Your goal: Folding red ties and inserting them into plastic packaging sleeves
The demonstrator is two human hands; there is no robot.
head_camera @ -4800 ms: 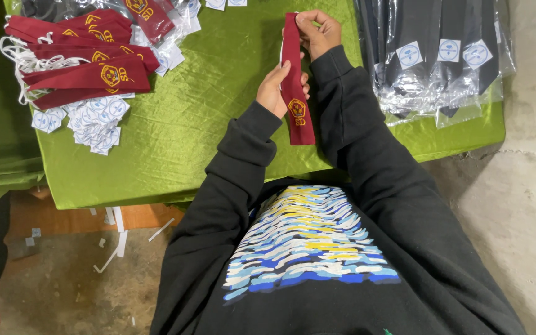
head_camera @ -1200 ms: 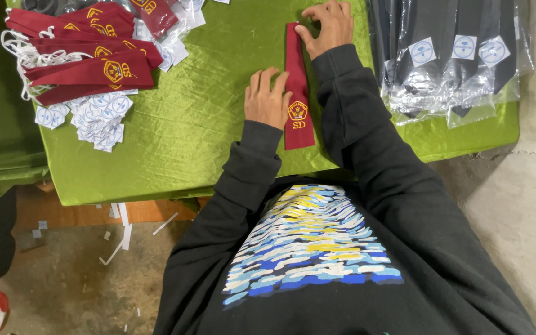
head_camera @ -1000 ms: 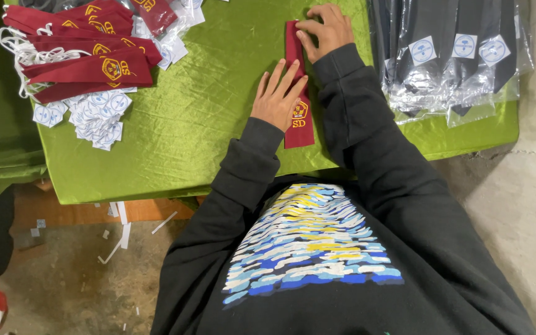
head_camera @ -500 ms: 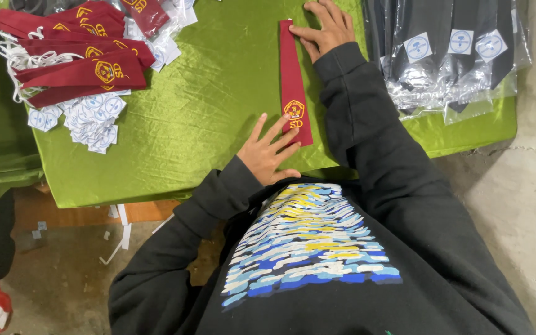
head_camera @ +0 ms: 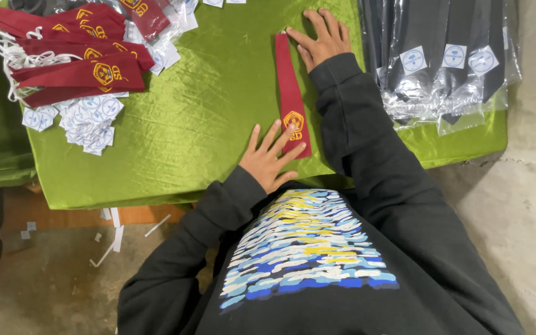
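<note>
A dark red necktie [head_camera: 289, 87] with a yellow emblem lies flat and straight on the green cloth-covered table [head_camera: 206, 124]. My left hand [head_camera: 268, 158] rests flat with fingers spread, its fingertips on the wide lower end of the tie by the emblem. My right hand [head_camera: 321, 37] lies flat at the narrow top end, fingers pressing beside and on the tie. Neither hand grips it.
A pile of red ties [head_camera: 75, 56] with white elastic lies at the table's far left, above a heap of round white-blue stickers [head_camera: 85, 115]. Bagged dark ties [head_camera: 442, 56] with stickers are stacked at the right. Concrete floor with paper scraps [head_camera: 113, 236] lies below.
The tie was held up in both hands, then laid flat. My left hand slid down it from the middle to the wide end. My right hand stayed at the top.
</note>
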